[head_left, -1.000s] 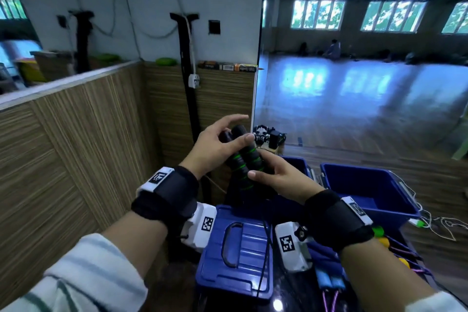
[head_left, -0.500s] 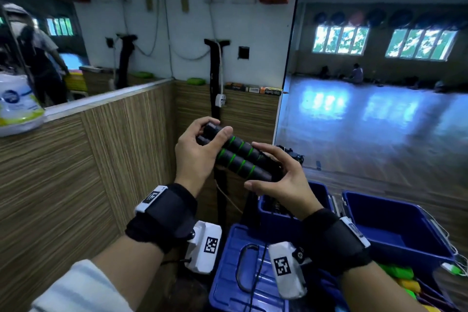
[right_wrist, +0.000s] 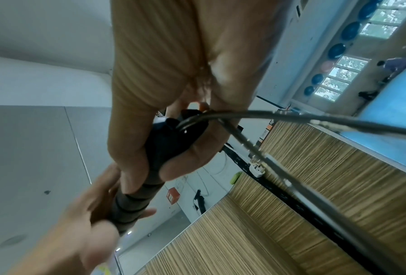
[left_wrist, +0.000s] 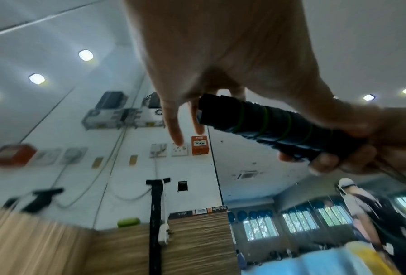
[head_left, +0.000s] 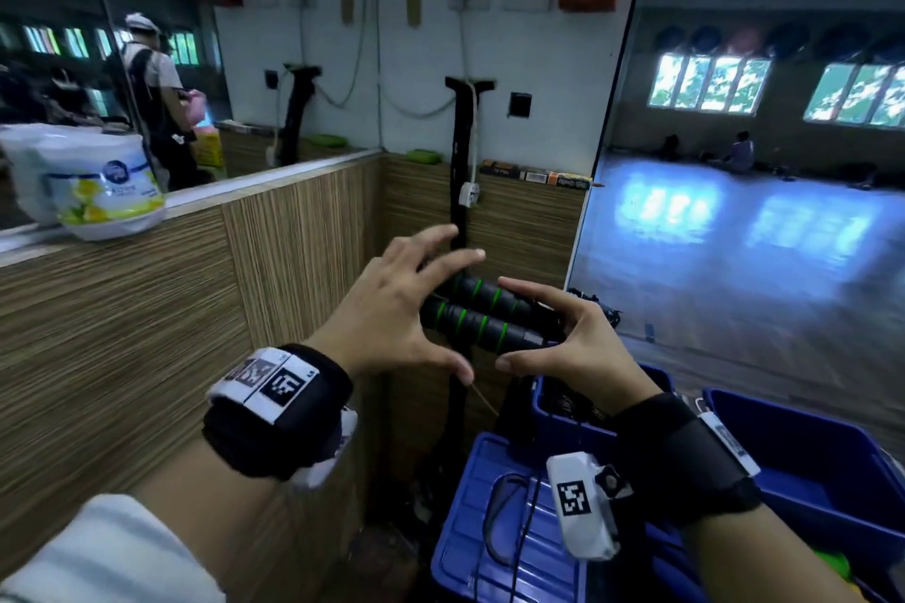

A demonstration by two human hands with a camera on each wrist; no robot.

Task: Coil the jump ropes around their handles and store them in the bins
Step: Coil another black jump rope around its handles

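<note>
1. Black foam handles (head_left: 482, 316) with green rings lie side by side, held in the air in front of the person, above the blue bins.
2. Right hand (head_left: 578, 343) holds the handles at their rope end: its grip is narrow, thumb under and fingers (head_left: 526, 291) curled over the top. The right wrist view shows the same, with the thumb and fingers wrapped round the dark handle ends (right_wrist: 173, 137).
3. Left hand (head_left: 392, 309) is at the other end of the handles with its grip wide, fingers (head_left: 440, 260) spread and mostly straight. In the left wrist view the handle ends (left_wrist: 263, 122) sit just under the palm (left_wrist: 220, 55); I cannot tell whether the palm touches them.
4. Rope (right_wrist: 314, 119) leaves the handle ends by the right hand and runs off in two dark strands, one toward the edge of the right wrist view, one down along the wooden panel (right_wrist: 338, 167).
5. Below the hands, a small blue bin (head_left: 553, 402) holds dark things that I cannot make out. An open blue bin (head_left: 808, 446) stands to its right, and a blue lid (head_left: 470, 529) with a dark cord across it lies nearer the person.
6. A white packet (head_left: 93, 181) rests on the ledge to the left, against the mirror.
</note>
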